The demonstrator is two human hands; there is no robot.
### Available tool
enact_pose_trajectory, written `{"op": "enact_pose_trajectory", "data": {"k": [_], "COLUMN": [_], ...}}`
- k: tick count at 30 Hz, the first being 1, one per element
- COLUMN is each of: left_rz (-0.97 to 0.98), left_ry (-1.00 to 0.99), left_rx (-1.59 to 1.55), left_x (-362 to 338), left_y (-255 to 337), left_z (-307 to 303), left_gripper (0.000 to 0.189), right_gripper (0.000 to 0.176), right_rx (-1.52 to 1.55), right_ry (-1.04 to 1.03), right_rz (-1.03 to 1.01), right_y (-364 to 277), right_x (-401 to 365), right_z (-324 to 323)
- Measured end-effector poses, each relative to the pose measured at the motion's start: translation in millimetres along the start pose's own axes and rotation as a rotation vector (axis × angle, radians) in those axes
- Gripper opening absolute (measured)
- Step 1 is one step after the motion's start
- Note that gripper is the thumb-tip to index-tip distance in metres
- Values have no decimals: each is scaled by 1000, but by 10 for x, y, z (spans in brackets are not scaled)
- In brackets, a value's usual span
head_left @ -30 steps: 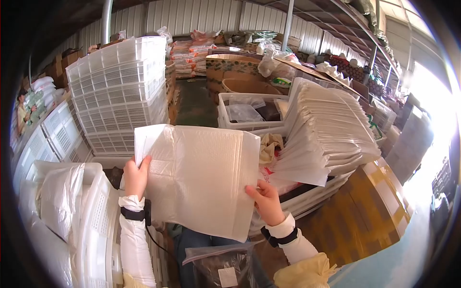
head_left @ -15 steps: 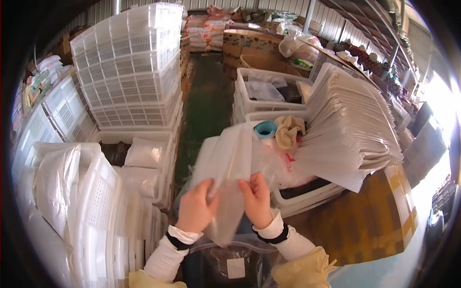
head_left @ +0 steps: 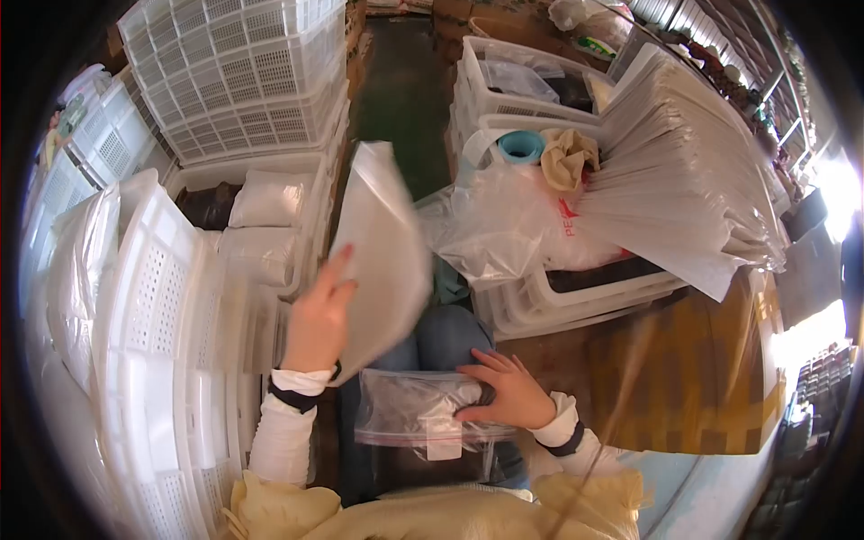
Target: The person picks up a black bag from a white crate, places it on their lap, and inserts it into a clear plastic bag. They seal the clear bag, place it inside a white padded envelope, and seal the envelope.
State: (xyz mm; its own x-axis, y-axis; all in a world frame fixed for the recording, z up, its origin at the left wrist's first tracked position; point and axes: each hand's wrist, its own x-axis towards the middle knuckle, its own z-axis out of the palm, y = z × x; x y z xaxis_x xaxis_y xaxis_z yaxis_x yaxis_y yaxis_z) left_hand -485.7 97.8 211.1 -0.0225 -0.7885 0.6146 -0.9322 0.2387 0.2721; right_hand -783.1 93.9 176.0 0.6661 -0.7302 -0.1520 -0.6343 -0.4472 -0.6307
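Observation:
My left hand (head_left: 317, 326) grips the lower left side of a translucent frosted plastic bag (head_left: 385, 261), which stands up blurred by motion. On my lap lies a clear zip bag (head_left: 409, 405) with a pink-red seal line, its upper part folded over. Dark contents show under the plastic, along with a small white label (head_left: 444, 446). My right hand (head_left: 511, 392) rests at the right of the zip bag, fingers spread, with the fingertips touching the plastic.
To the right, a fanned stack of frosted bags (head_left: 684, 171) leans over white crates beside a taped cardboard box (head_left: 684, 387). A blue tape roll (head_left: 521, 147) sits near a crumpled clear bag (head_left: 504, 225). Stacked white crates (head_left: 238, 81) and a crate of packed pouches (head_left: 268, 200) stand left.
The frosted bag, held in both hands before, is now in my left hand only, moved left. My right hand has let go and come down to the zip bag. The view tilts lower.

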Motion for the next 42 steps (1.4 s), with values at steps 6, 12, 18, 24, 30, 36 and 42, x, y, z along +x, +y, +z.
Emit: {"op": "enact_pose_trajectory", "data": {"k": [6,12,18,24,30,36,42], "left_rz": [-14,-263,-433,-489,-492,-288,-43], "left_ry": [-244,-211,-42,-33,-18,-85,-287], "left_rx": [-124,-272,-493,-432,-357,-316,115], "left_x": [-431,-902,-1076,-1119,-895,-429,-319], "left_y": [522,564,557,458,484,316,-11], "left_z": [163,348,307,225,247,130,122], "left_gripper": [36,59,70,77,66,38,42], "right_gripper": [118,121,92,65,54,52,55], "right_rx": [400,834,1038,1523,1619,1898,1978], "right_ry": [370,206,207,-216,-262,-159,-161], "right_rz": [357,194,145,381,442,467,391], "right_y": [350,288,-342,-123,-83,169,576], "right_x": [-346,-353,-413,-291,-237,-382,-583], "right_z": [536,898,543,763,803,1070,1271]}}
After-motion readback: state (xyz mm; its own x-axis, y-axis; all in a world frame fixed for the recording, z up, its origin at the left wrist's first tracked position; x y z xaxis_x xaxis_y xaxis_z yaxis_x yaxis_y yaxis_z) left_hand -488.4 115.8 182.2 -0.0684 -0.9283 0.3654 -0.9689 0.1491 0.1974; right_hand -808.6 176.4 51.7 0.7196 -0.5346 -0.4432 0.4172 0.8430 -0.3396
